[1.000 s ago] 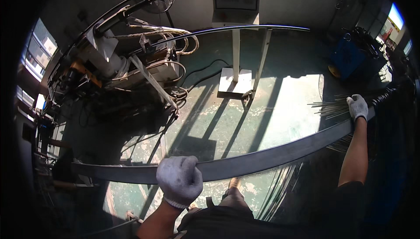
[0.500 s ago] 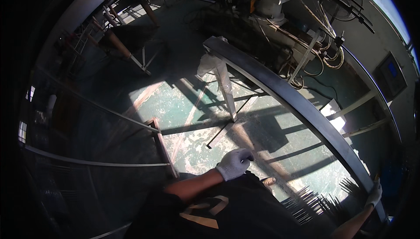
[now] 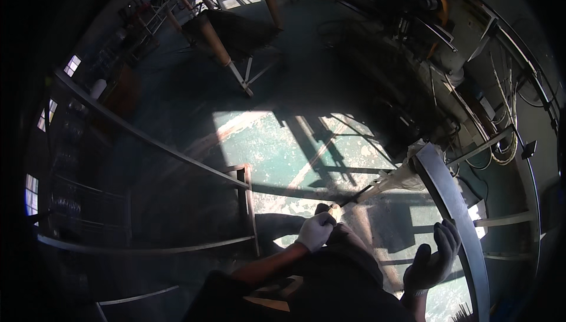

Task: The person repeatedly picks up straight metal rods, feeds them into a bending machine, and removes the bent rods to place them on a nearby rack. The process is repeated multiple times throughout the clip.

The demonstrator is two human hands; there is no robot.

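Observation:
My left hand (image 3: 316, 232), in a pale work glove, is closed in front of my body, above my legs. Whatever its fingers may hold is hidden. My right hand (image 3: 435, 258), also gloved and in shadow, is raised with its fingers apart. It is close beside a long grey metal bar (image 3: 453, 201) that curves down the right side of the picture; whether the fingertips touch it I cannot tell. Crumpled clear plastic (image 3: 404, 174) wraps the support under the bar's far end. My shoe (image 3: 334, 211) shows just beyond the left hand.
On the left stands a metal frame with long rails (image 3: 153, 136) and a rusty upright end (image 3: 252, 210). Farther off is a stand with brown rollers (image 3: 213, 40). Cables (image 3: 506, 121) and machinery fill the right back. Sunlight patches lie across the worn green floor (image 3: 259, 139).
My right hand has let go of the bar's near end and is now open beside it. The view has turned left, so the bar sits farther right. My left hand stays closed.

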